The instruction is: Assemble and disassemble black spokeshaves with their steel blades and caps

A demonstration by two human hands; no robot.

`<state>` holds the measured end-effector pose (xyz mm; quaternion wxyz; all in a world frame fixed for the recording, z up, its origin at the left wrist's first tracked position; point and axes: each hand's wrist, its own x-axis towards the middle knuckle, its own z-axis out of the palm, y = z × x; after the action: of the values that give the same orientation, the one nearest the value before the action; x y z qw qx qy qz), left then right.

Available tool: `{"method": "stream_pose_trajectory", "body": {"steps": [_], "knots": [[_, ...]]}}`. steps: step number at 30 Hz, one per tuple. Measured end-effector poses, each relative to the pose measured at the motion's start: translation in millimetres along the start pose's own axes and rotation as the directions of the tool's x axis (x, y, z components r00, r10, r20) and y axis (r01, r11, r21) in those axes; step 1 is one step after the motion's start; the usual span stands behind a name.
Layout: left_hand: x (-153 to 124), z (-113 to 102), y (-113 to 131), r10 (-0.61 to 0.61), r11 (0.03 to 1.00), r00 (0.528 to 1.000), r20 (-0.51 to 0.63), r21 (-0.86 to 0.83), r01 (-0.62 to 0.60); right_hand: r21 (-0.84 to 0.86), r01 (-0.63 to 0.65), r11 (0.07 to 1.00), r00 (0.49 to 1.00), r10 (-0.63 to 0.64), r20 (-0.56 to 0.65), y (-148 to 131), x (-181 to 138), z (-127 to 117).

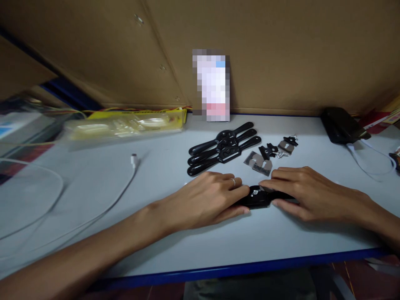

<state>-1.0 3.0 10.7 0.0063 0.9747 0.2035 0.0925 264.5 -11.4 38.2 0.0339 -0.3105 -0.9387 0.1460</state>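
Observation:
Both of my hands rest on a black spokeshave-like tool (256, 199) lying on the white table (175, 233). My left hand (208, 199), a ring on one finger, wraps over the tool's left handle. My right hand (301, 192) closes over its right handle, thumb under and fingers on top. Just behind lie three more black tools of the same shape (223, 148), side by side, and small loose parts: a metal blade (258, 162), black clamp pieces (268, 151) and another metal plate (287, 145).
A white cable (103, 208) with a plug runs across the left of the table. A yellow blister pack (125, 124) lies at the back left, a black device (340, 125) with a white cord at the back right. A brown cardboard wall stands behind. The blue table edge (250, 266) runs along the front.

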Motion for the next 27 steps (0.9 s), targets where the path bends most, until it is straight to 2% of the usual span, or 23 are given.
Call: {"method": "stream_pose_trajectory", "body": {"steps": [3,7,19,27], "knots": [[0,-1,0,0.0,1.0,1.0,0.006,-0.002,0.0,0.015,-0.017,1.0,0.995,0.019,-0.101,-2,1,-1],[-1,0,0,0.0,1.0,1.0,0.024,0.012,0.0,0.035,0.017,0.999,0.96,-0.006,-0.282,-7,4,6],[-2,3,-1,-0.003,1.0,0.999,0.035,0.021,0.003,0.091,0.131,0.987,0.943,-0.096,-0.319,-9,7,16],[-1,2,-2,-0.011,1.0,0.999,0.039,0.021,0.01,0.077,0.086,0.993,0.947,-0.058,-0.317,-10,7,17]]}}
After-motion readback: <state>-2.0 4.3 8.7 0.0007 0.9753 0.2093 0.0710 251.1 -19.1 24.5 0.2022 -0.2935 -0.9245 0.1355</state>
